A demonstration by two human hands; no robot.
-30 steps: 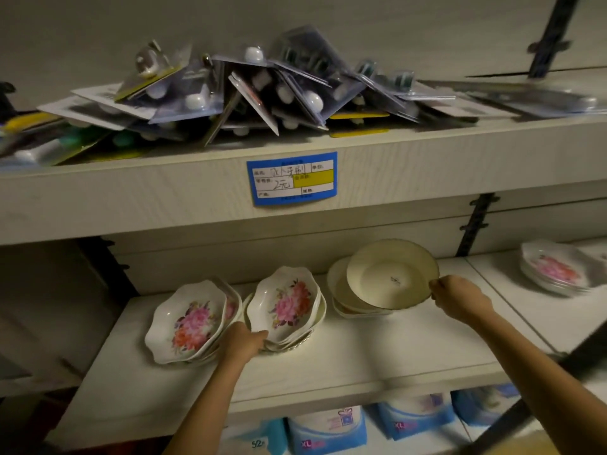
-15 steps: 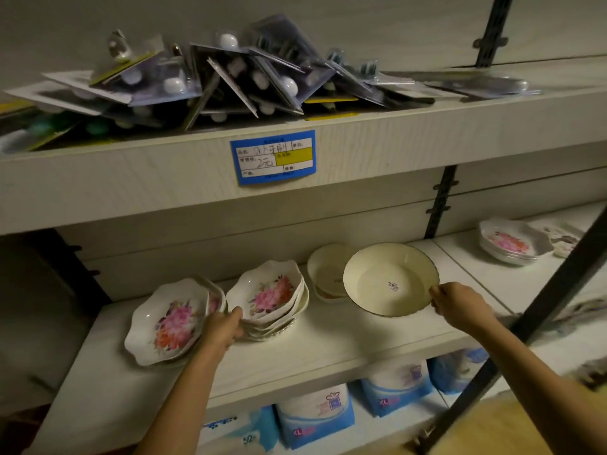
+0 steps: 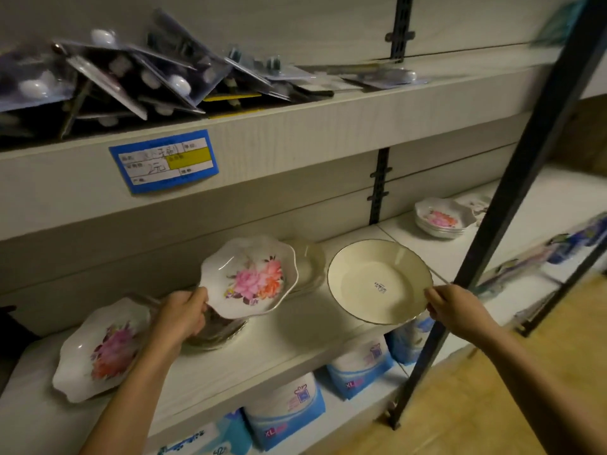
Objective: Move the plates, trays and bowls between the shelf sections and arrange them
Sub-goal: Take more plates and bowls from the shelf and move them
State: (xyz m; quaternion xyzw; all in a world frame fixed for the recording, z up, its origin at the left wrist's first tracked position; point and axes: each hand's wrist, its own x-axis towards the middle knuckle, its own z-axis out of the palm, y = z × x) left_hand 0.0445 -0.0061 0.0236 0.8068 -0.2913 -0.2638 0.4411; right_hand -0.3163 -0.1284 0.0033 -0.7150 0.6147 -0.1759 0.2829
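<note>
Head camera shows your left hand (image 3: 179, 318) pinching the flowered bowl (image 3: 251, 277), tilted with its face toward you, above the middle shelf (image 3: 305, 336). Your right hand (image 3: 451, 310) pinches the cream plate (image 3: 377, 280) by its rim, likewise tilted, over that shelf's front edge.

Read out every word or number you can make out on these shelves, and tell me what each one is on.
"2元": handwritten on the blue price label on the upper shelf's front edge; the rest of its print is too blurred to read.
"XL": on the blue and white packs under the plate shelf.
Sticker inside the cream plate: too small to read.
Blister packs on the top shelf: nothing legible.
</note>
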